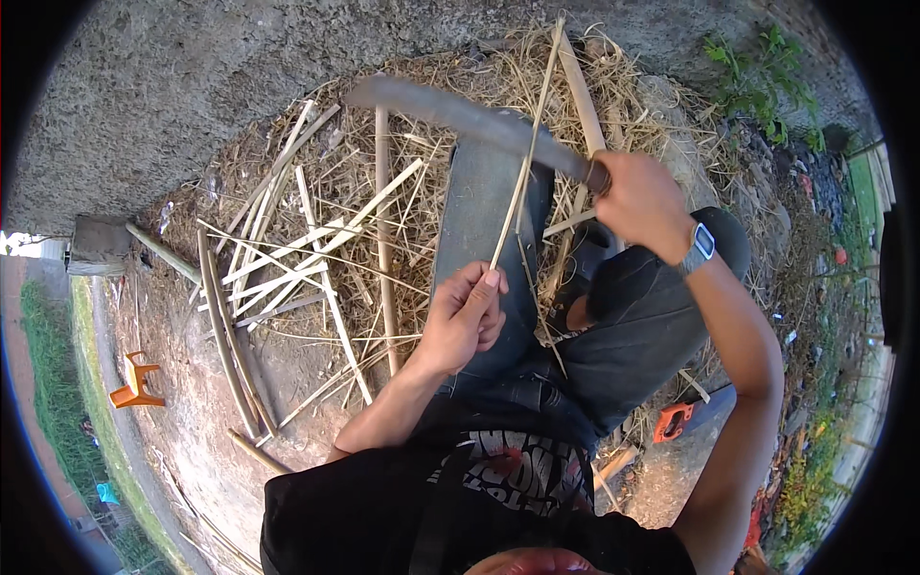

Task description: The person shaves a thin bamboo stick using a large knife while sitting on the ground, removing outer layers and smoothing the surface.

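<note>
A thin pale bamboo strip [511, 213] is pinched between the thumb and fingers of my left hand [464, 318], above my left thigh. It runs up and away, its far part reaching toward the wall. My right hand [640, 199] is wrapped round the handle of a machete [460, 113], with a watch on that wrist. The broad blade points left and crosses the strip; it is slightly smeared by motion. Whether the blade touches the strip I cannot tell.
Split bamboo strips [321, 259] lie criss-crossed on shavings at left, beside longer poles [222, 331]. A hand saw with an orange handle [674, 422] lies at my right. A grey wall [240, 77] rises ahead. An orange plastic chair [137, 381] stands far left.
</note>
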`<act>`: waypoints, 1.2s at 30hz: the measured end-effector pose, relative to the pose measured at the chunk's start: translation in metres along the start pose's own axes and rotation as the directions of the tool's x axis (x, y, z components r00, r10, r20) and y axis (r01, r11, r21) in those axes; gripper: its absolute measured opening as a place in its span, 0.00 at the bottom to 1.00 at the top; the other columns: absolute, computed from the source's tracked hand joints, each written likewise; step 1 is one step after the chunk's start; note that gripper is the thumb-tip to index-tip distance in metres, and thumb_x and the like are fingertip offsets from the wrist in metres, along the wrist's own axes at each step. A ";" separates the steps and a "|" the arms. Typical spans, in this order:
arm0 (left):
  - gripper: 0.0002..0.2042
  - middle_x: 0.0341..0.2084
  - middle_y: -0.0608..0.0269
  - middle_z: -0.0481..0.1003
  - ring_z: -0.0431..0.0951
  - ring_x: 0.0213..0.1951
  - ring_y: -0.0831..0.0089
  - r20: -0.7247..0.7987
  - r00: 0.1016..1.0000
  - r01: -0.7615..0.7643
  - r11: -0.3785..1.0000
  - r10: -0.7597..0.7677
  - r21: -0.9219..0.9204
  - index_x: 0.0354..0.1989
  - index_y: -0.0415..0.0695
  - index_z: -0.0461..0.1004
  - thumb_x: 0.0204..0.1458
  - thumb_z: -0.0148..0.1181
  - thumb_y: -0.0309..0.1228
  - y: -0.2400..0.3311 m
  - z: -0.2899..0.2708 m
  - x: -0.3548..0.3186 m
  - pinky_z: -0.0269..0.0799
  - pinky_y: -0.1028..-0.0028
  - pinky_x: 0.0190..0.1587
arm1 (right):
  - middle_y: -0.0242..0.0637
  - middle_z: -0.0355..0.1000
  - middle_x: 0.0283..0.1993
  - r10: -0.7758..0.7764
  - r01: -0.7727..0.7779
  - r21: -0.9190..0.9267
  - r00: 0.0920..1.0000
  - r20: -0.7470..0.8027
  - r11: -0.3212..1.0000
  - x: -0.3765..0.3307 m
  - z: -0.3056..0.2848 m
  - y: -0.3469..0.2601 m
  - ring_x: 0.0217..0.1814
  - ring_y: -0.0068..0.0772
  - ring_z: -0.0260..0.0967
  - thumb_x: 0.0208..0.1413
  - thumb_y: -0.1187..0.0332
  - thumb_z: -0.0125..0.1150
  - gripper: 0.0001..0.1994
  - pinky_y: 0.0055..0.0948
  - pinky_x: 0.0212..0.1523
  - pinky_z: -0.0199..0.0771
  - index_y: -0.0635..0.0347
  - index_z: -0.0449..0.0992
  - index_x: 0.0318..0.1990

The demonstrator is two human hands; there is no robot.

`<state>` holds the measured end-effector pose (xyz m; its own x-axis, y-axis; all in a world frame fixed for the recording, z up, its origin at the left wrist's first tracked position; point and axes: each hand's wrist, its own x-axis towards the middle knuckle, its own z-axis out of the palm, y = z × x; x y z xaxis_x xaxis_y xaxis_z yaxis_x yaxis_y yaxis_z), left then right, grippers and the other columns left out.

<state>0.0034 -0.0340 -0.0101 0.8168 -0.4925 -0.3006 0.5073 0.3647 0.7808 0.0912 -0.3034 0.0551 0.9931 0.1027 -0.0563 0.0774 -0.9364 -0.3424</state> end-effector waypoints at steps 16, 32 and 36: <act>0.13 0.12 0.73 0.51 0.47 0.12 0.84 0.066 0.998 0.007 0.995 -0.014 0.103 0.41 0.41 0.66 0.74 0.41 0.37 0.003 -0.032 -0.044 0.43 0.78 0.15 | 0.52 0.74 0.23 0.174 -0.195 -0.058 0.949 -0.262 0.979 0.078 -0.035 0.120 0.29 0.55 0.76 0.46 0.66 0.56 0.11 0.50 0.33 0.75 0.63 0.80 0.31; 0.12 0.13 0.77 0.50 0.46 0.11 0.86 0.186 0.975 0.201 0.844 -0.122 -0.497 0.39 0.50 0.64 0.73 0.40 0.41 0.019 -0.028 0.010 0.40 0.82 0.10 | 0.48 0.71 0.25 0.067 -0.018 0.323 0.987 -0.143 0.946 0.011 -0.017 0.035 0.30 0.52 0.73 0.43 0.68 0.66 0.12 0.46 0.34 0.72 0.68 0.72 0.29; 0.12 0.12 0.76 0.49 0.45 0.10 0.85 0.375 0.921 0.361 0.597 -0.106 -0.717 0.38 0.51 0.62 0.74 0.36 0.39 0.023 -0.013 0.025 0.42 0.82 0.09 | 0.53 0.75 0.28 -0.188 0.154 0.217 0.971 0.146 0.964 -0.026 0.003 -0.018 0.37 0.60 0.76 0.39 0.71 0.60 0.11 0.53 0.42 0.76 0.64 0.78 0.33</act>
<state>0.0389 -0.0280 -0.0070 0.5953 -0.7886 -0.1542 0.7944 0.6064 -0.0350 0.0638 -0.2878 0.0599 0.9372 0.3248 -0.1274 0.2085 -0.8141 -0.5419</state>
